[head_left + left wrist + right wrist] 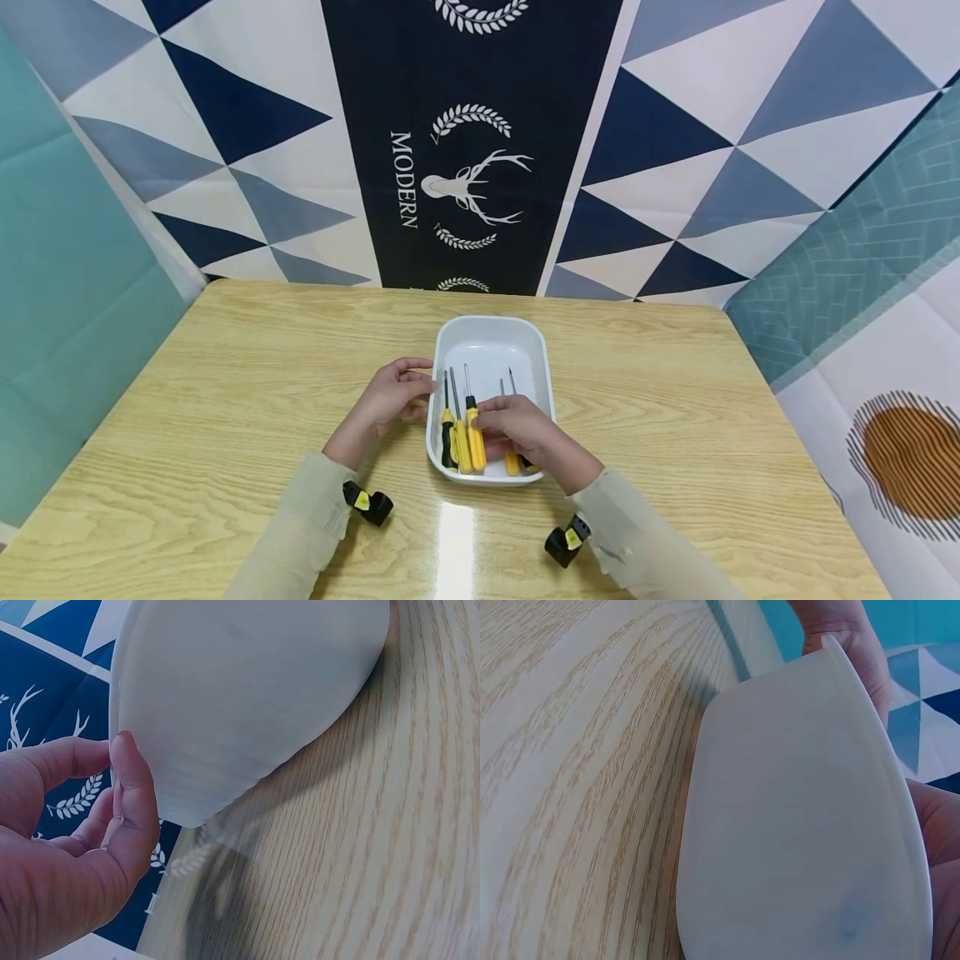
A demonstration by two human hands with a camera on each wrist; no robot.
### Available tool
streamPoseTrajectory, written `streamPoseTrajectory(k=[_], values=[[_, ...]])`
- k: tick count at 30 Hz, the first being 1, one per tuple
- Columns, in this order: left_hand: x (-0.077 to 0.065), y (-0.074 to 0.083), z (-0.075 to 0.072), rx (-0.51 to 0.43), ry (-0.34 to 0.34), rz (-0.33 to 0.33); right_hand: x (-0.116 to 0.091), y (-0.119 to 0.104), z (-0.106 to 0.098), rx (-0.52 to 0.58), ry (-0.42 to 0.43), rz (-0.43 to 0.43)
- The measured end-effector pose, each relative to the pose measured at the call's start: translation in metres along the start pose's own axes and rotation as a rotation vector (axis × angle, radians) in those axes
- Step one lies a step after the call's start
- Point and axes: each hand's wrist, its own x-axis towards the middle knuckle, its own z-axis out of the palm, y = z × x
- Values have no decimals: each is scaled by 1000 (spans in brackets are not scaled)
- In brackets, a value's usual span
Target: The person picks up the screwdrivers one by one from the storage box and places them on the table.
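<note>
A white tray (491, 354) holds several screwdrivers. My right hand (525, 429) reaches over the tray's right wall and pinches the yellow handle of a screwdriver (477, 437) with a black collar, its shaft pointing away from me. Left of it lie a yellow screwdriver (461, 446) and a black-and-yellow screwdriver (447, 437). Another yellow-handled screwdriver (512, 462) and a dark-handled one (528, 463) are partly hidden under the right hand. My left hand (82, 832) holds the tray's left rim, thumb against the outer wall and fingers bent at the edge.
The tray stands on a light wood-grain table (285, 350). Behind it hangs a patterned cloth (480, 167) with a deer head and triangles. A teal cloth (75, 233) covers the left side. Each sleeve carries a black wrist camera (371, 504).
</note>
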Motion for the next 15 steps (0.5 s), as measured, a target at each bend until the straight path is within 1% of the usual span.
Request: streamPoseTrajectory(k=[9, 15], values=[[0, -1, 0, -4, 6, 2, -1, -1, -2, 57, -40, 0], [-1, 1, 0, -6, -1, -3, -3, -1, -5, 108, -103, -16]])
